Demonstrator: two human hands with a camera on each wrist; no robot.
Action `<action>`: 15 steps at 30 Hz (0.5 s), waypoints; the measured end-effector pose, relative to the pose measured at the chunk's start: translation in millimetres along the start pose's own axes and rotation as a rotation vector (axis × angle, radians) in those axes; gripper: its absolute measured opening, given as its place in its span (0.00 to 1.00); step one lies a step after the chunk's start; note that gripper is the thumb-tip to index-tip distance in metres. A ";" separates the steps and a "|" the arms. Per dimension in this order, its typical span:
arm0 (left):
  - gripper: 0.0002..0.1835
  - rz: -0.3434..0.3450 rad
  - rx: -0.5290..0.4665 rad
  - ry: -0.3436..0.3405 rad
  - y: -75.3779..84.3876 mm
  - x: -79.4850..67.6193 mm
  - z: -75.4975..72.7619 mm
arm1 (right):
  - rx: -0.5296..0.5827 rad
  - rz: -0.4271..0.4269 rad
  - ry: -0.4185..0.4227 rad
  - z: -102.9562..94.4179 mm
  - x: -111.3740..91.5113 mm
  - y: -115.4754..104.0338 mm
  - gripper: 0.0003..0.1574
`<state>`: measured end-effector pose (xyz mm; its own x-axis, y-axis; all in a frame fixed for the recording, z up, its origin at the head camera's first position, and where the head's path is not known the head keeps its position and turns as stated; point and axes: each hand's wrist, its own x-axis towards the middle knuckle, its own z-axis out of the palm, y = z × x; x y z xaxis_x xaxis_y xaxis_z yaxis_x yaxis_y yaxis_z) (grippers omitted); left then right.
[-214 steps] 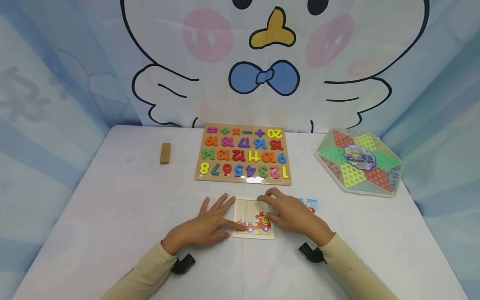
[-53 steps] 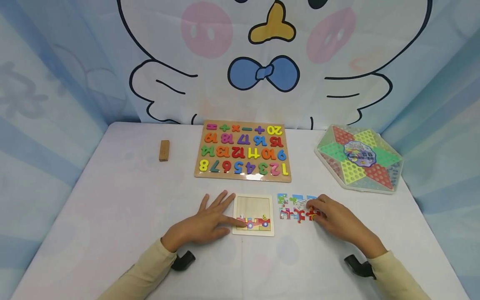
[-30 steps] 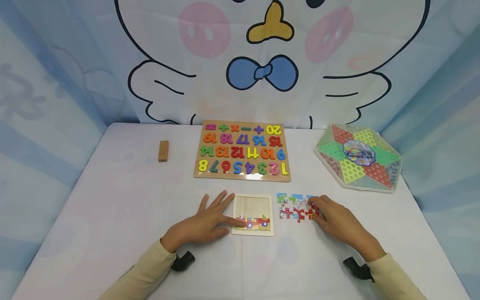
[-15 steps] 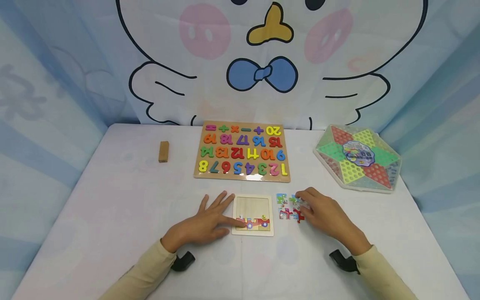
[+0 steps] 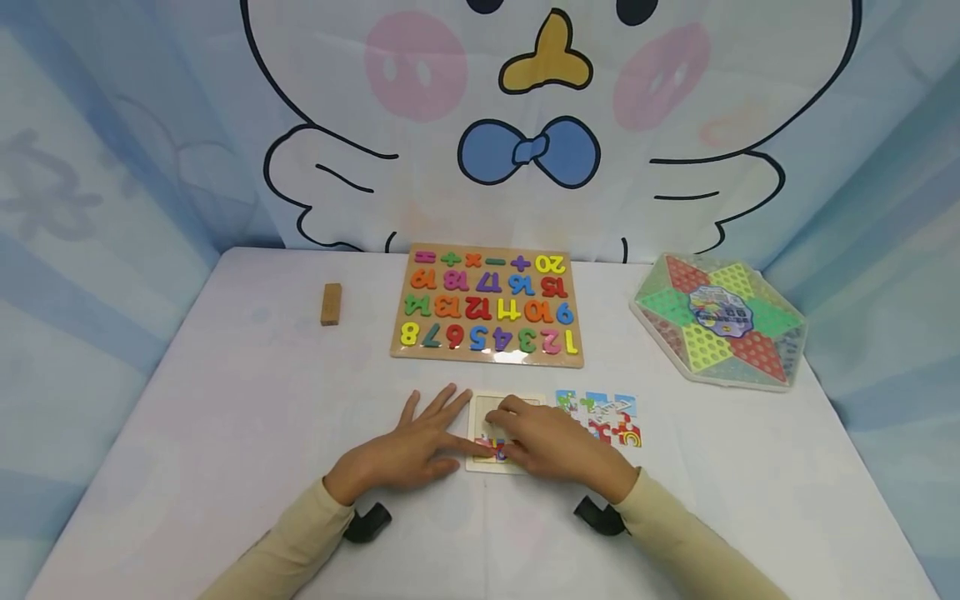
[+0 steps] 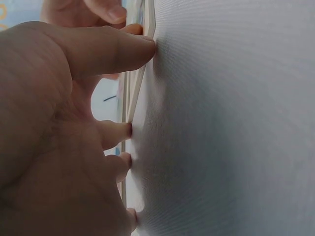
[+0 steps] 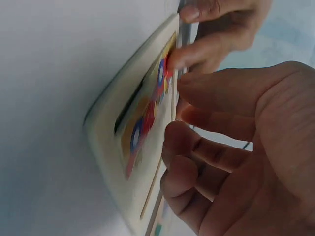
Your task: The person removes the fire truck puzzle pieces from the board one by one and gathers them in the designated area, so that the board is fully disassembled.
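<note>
A small wooden puzzle tray (image 5: 480, 467) lies in the middle of the table, its lower part filled with pieces of a red vehicle picture (image 7: 136, 135). My left hand (image 5: 405, 454) is spread beside it in the head view, its index fingertip on the picture's left side and other fingertips along the frame. Over the tray hovers my right hand (image 5: 558, 442), fingers bent, thumb low near the left index finger; in the right wrist view I cannot tell whether it pinches a piece. Several loose puzzle pieces (image 5: 628, 431) lie to the right, partly behind that hand.
Behind the tray lies a wooden number board (image 5: 487, 362) with coloured digits. A hexagonal Chinese checkers box (image 5: 720, 312) is at back right, a wooden block (image 5: 331, 305) at back left. A cartoon curtain (image 5: 525, 217) stands behind the white table (image 5: 225, 400).
My right hand has moved left from the loose pieces to over the tray, uncovering the rightmost pieces. My left hand stays at the tray's left side.
</note>
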<state>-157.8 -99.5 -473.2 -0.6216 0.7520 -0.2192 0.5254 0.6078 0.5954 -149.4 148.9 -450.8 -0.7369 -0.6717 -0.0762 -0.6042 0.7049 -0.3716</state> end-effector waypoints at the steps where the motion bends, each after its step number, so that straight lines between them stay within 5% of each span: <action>1: 0.22 0.000 0.000 -0.003 -0.1 0.3 0.0 | -0.004 -0.005 -0.008 1.8 2.0 -1.6 0.23; 15: 0.21 0.060 -0.045 -0.042 -7.3 -1.9 -3.9 | 0.004 0.002 -0.032 9.6 7.0 -9.7 0.17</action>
<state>-162.7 -106.3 -474.2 -0.5644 0.7973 -0.2140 0.5338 0.5502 0.6421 -145.8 135.2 -456.6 -0.7283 -0.6770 -0.1063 -0.6011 0.7056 -0.3753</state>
